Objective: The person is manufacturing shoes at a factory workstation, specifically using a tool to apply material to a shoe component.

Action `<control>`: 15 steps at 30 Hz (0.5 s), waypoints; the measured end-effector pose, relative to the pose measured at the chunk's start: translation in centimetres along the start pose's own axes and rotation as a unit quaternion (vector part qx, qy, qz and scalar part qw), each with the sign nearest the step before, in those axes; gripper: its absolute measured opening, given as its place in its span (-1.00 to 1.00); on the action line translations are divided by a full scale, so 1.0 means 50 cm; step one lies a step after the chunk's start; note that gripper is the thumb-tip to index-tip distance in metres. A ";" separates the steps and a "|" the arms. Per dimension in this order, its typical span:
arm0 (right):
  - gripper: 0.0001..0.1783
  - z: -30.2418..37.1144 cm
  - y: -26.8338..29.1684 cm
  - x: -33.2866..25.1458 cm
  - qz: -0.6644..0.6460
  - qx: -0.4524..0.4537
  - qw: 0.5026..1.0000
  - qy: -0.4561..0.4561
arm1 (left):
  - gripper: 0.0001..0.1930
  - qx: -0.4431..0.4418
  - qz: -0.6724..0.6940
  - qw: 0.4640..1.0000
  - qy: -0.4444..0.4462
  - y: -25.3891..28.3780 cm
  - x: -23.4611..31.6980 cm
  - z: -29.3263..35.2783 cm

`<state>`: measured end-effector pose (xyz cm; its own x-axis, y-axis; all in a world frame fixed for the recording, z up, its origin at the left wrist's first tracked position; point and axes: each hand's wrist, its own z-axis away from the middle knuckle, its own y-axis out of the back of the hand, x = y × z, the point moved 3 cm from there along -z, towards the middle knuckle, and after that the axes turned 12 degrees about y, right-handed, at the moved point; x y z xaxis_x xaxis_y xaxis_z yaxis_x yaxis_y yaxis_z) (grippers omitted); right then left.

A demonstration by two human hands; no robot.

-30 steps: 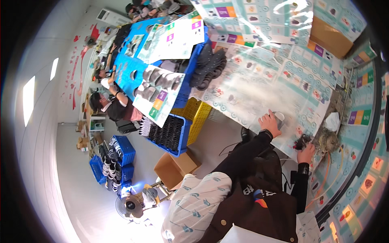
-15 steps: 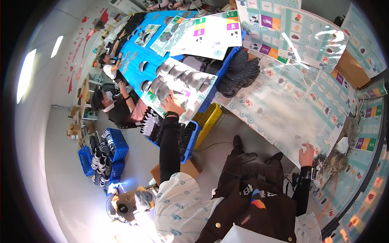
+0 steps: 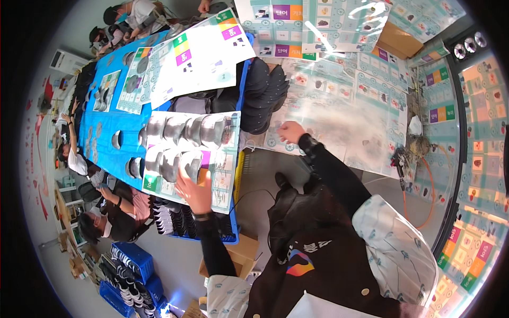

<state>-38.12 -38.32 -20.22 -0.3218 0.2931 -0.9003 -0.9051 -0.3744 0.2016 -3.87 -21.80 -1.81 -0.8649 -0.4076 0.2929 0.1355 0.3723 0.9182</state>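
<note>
The grey curved piece [image 3: 191, 159] lies at twelve o'clock from the left hand [image 3: 194, 192], the nearer one, whose fingers reach its lower edge; the right hand [image 3: 291, 132] is well off at two o'clock, loosely curled over the patterned surface [image 3: 339, 114]. Whether either grip is closed — I cannot tell. The piece's long axis seems to run from seven toward one o'clock, partly covered. Smooth and rounded, it sits among similar pieces on a printed sheet [image 3: 225, 159].
</note>
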 end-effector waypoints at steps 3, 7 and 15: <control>-0.72 0.011 -0.092 -0.057 0.381 0.134 0.882 0.242 | -0.35 -0.100 0.126 0.987 -0.005 0.005 0.023 0.097; -0.57 0.007 -0.155 -0.128 0.389 0.152 0.839 0.348 | -0.56 -0.157 0.251 0.954 0.047 0.044 0.042 0.196; -0.57 -0.017 -0.123 -0.058 0.311 0.261 0.852 0.330 | -0.66 -0.219 0.302 0.925 0.075 -0.024 0.053 0.256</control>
<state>-31.40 -37.62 -19.16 -0.7143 -0.4420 -0.5427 -0.6718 0.2153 0.7088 -12.54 -12.67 -5.56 -0.4952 -0.3583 0.7914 0.7836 0.2091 0.5850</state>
